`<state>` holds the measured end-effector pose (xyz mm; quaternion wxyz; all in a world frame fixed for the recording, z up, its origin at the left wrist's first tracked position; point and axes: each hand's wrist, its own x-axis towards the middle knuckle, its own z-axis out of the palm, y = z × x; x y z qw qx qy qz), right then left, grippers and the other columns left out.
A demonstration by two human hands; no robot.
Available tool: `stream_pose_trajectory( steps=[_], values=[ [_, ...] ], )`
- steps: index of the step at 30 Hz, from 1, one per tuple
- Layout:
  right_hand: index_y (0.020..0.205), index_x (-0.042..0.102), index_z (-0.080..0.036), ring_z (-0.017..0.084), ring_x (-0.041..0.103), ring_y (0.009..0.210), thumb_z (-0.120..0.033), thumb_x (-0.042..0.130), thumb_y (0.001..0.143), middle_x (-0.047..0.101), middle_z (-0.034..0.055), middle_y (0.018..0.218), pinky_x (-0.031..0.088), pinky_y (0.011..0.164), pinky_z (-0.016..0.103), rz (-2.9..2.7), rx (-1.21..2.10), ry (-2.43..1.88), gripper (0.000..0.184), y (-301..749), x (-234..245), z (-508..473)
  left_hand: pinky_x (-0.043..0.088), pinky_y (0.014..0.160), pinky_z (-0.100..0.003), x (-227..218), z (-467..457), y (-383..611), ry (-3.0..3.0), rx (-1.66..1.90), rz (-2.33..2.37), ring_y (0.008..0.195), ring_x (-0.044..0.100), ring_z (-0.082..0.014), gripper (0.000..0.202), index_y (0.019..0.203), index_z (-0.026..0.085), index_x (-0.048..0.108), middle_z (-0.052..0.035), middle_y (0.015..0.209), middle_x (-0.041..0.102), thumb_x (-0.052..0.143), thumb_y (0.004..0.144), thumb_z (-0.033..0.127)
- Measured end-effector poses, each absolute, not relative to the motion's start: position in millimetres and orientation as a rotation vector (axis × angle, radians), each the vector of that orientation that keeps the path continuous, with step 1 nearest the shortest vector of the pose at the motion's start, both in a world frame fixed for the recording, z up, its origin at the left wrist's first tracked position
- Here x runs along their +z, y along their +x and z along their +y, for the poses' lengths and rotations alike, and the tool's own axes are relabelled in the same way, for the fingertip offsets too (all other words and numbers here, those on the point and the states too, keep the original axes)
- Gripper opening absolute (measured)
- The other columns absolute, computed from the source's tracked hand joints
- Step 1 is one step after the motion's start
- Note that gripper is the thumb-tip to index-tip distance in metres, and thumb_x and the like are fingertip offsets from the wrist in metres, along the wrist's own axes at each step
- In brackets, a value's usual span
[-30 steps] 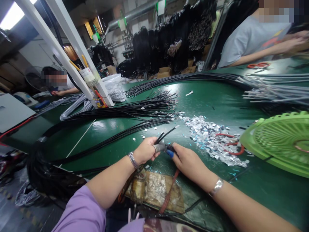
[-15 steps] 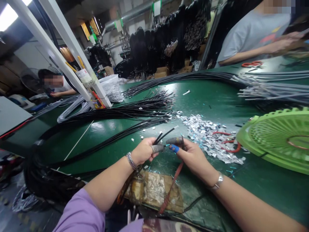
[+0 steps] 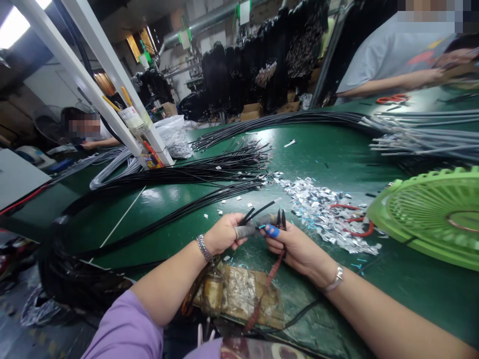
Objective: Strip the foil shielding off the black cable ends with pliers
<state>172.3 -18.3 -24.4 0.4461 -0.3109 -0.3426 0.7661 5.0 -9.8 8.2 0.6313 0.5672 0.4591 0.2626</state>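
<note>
My left hand point(image 3: 228, 232), with a grey cover on one finger, is closed round black cables point(image 3: 262, 209) whose ends stick out past the fingers. A short light-blue wire end point(image 3: 261, 227) shows between both hands. My right hand point(image 3: 290, 244), with blue tape on the thumb and a grey finger cover, pinches at that wire end. It also grips a small two-pointed black tool point(image 3: 281, 218); a reddish wrapped strip point(image 3: 266, 291) hangs below the palm, apparently part of the tool. The fingers hide its exact kind.
Silvery scraps point(image 3: 318, 209) lie beyond my right hand, with red-handled scissors point(image 3: 362, 227) among them. A green fan point(image 3: 430, 214) stands at right. Black cable bundles point(image 3: 194, 169) stretch across the green table point(image 3: 307, 154). A taped cardboard piece point(image 3: 243, 291) lies below my hands. Two people work nearby.
My right hand has turned and moved slightly left to meet the left hand at the wire end. The tool's two points now stand upright. My left hand has barely moved.
</note>
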Motion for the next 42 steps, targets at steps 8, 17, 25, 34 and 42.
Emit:
stream_pose_trajectory(
  steps=[8,17,25,34,42],
  values=[
    [0.067,0.059,-0.016,0.0,0.02,0.038,-0.034,0.085,0.051,0.048,-0.0064,0.055,0.011,0.036,0.017,-0.834,2.025,-0.744,0.036,177,-24,-16,0.028,0.041,-0.02,6,-10,1,1.598,0.606,1.056,0.04,0.034,-0.0061,0.039,0.069,0.016,0.051,0.0058,0.046,0.042,0.062,0.071,0.053],
    [0.063,0.054,-0.016,0.002,0.016,0.038,-0.035,0.076,0.06,0.032,-0.0107,0.044,0.011,0.035,0.018,-1.002,1.94,-0.864,0.029,176,-24,-18,0.029,0.055,-0.022,3,-9,-5,2.116,0.627,1.08,0.056,0.037,-0.0099,0.025,0.067,0.016,0.055,0.0018,0.059,0.046,0.051,0.082,0.036],
    [0.072,0.056,-0.02,0.011,0.041,0.05,-0.04,0.067,0.067,0.049,-0.0042,0.057,0.035,0.047,0.024,-1.579,1.221,-1.067,0.023,182,-20,-17,0.029,0.054,-0.023,4,-11,-4,2.203,0.642,1.166,0.054,0.04,-0.0103,0.019,0.065,0.018,0.053,0.0006,0.058,0.049,0.053,0.08,0.03],
    [0.091,0.054,-0.021,0.022,0.06,0.067,-0.042,0.038,0.089,0.064,0.0062,0.076,0.046,0.062,0.033,-1.934,0.671,-1.272,0.027,185,-28,-17,0.021,0.032,-0.017,6,-3,1,1.27,0.752,1.151,0.03,0.034,-0.0043,0.049,0.074,0.017,0.048,0.0085,0.044,0.045,0.063,0.064,0.063],
    [0.077,0.049,-0.023,0.019,0.054,0.062,-0.03,0.045,0.085,0.058,0.0036,0.07,0.043,0.057,0.03,-2.003,0.482,-1.22,0.012,179,-27,-24,0.021,0.03,-0.015,7,-6,5,1.271,0.74,1.208,0.03,0.04,-0.0042,0.044,0.07,0.016,0.048,0.0074,0.045,0.048,0.064,0.067,0.057]
  ],
)
